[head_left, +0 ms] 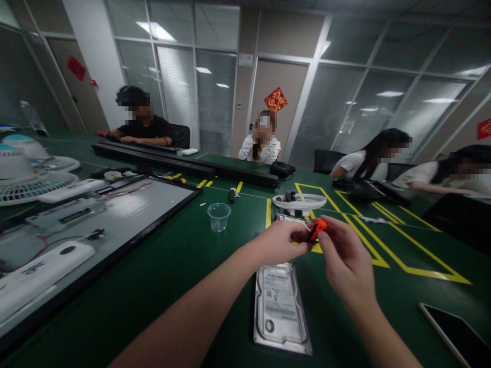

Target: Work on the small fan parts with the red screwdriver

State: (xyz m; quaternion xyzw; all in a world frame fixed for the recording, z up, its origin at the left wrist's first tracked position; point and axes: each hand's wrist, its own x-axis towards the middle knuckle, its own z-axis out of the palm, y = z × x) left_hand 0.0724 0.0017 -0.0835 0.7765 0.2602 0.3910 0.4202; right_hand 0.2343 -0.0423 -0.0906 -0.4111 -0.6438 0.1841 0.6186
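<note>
Both my hands meet over the table around a small orange-and-black tool [317, 230], whose exact kind I cannot make out. My right hand [347, 255] pinches it between thumb and fingertips. Reaching in from the left, my left hand [286, 240] has its fingers closed against the tool's other side. Below the hands a silver hard drive [282, 309] lies flat, label up, its far end partly covered by my left hand. Just behind the hands another silver piece [287, 218] shows in part, in front of a white round fan grille [301, 201].
A clear plastic cup [219, 217] stands left of my hands. A large black-framed panel [126, 209] with parts on it fills the left side, near white fans [26, 179]. Long black bars [184, 162] lie farther back. A phone [456, 332] lies at right. Several people sit around the table.
</note>
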